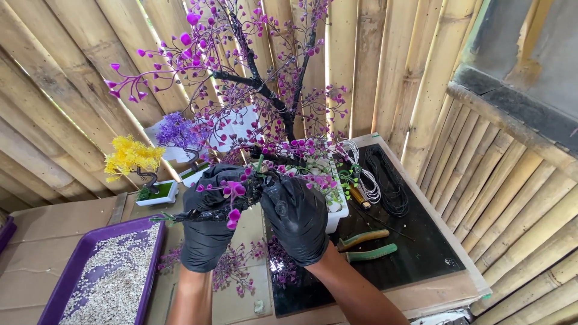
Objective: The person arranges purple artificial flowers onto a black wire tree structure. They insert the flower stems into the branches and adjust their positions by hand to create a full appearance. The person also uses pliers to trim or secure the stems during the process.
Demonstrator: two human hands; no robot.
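An artificial tree (253, 78) with a black wrapped trunk and purple bead blossoms stands in a white pot (337, 216) before me. Both hands wear black gloves. My left hand (208, 219) grips a black wrapped branch (232, 207) with purple blossoms that sticks out to the left. My right hand (295, 216) closes on the same branch where it meets the trunk's lower part. The blossoms hide part of my fingers.
A purple tray (63, 283) of pale gravel lies at the left. Small yellow (133, 157) and violet (177, 131) trees in white pots stand behind. Pliers (367, 247), black wire coils (388, 180) and white wire (366, 180) lie on the dark mat at right. Bamboo walls enclose the table.
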